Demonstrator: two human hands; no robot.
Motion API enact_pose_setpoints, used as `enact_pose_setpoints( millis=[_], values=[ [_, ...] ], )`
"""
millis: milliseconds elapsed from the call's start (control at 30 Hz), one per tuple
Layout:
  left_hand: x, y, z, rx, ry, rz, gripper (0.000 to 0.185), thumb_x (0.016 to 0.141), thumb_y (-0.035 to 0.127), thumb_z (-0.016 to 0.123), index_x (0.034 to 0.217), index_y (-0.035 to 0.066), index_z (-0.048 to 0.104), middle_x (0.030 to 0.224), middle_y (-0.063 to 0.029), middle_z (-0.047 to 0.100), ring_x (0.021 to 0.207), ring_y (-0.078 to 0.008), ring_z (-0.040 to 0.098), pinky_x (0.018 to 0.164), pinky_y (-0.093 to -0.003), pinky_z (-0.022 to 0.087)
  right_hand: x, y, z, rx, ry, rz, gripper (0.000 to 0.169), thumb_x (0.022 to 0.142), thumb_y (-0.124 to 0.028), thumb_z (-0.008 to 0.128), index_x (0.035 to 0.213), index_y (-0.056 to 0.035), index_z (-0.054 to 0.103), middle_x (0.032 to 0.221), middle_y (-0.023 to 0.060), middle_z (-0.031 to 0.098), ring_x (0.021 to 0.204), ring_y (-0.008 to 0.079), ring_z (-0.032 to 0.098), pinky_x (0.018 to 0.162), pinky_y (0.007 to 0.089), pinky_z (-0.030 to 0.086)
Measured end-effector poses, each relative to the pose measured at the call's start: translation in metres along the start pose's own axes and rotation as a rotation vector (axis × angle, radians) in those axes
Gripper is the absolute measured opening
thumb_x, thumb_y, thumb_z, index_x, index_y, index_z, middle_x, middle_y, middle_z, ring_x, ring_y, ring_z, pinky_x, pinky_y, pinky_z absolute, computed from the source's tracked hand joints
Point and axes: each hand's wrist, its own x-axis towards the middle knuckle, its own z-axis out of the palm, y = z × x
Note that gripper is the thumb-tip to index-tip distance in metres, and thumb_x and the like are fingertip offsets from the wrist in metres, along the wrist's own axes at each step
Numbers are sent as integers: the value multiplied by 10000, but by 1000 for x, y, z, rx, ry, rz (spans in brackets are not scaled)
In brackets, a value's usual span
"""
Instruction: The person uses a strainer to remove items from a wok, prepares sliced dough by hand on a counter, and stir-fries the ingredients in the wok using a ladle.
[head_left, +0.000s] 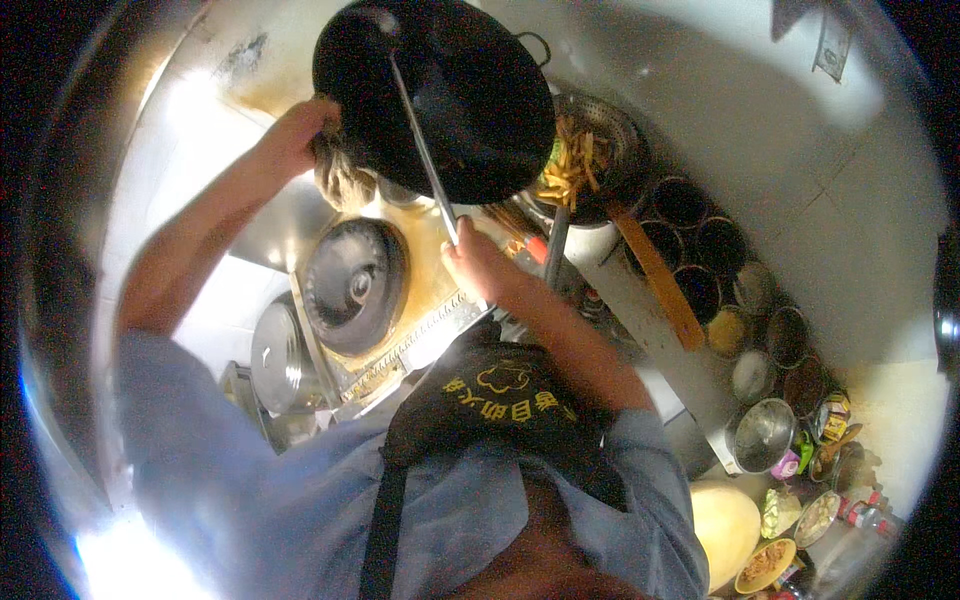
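Observation:
A large black wok is raised and tilted, its dark inside towards me. My left hand grips its left rim through a bunched, stained cloth. In my right hand is a long metal ladle; its bowl end rests against or hangs over the far inside of the wok. Just right of the wok, yellow fried strips lie heaped in a perforated metal strainer, partly hidden by the wok's edge. Contents of the wok, if any, are too dark to make out.
Below the wok sits a round, dark burner or lid on a greasy stovetop. A flat wooden handle slants across the right counter. Several seasoning pots line the wall, with a metal bowl and a food bowl nearer me.

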Motion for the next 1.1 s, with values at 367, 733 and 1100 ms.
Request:
enact_pose_setpoints(
  millis=[367, 733, 1100],
  values=[
    [-79, -136, -2, -446, 406, -97, 158, 907, 65, 457, 943, -43, 566, 884, -149, 626, 823, -256, 619, 782, -380, 541, -45, -67, -333, -1246, -595, 120, 378, 906, -266, 622, 1233, -81, 577, 947, 155, 679, 815, 333, 669, 713, 414, 552],
    [-95, -196, -42, -575, 466, -205, 146, 952, 129, 465, 996, 30, 563, 939, -95, 593, 884, -233, 567, 850, -424, 482, -104, 36, -405, -1472, -394, 371, 404, 975, -240, 512, 1336, -59, 500, 1071, 167, 658, 815, 326, 661, 717, 431, 542],
    [-288, -320, -20, -951, 992, -244, 45, 890, 107, 522, 894, 72, 550, 893, -65, 523, 849, -209, 519, 832, -414, 465, -105, -5, -125, 490, -178, 971, 329, 896, -75, 577, 1225, -81, 576, 603, -33, 484, 440, 48, 430, 382, 224, 365]
  ],
)
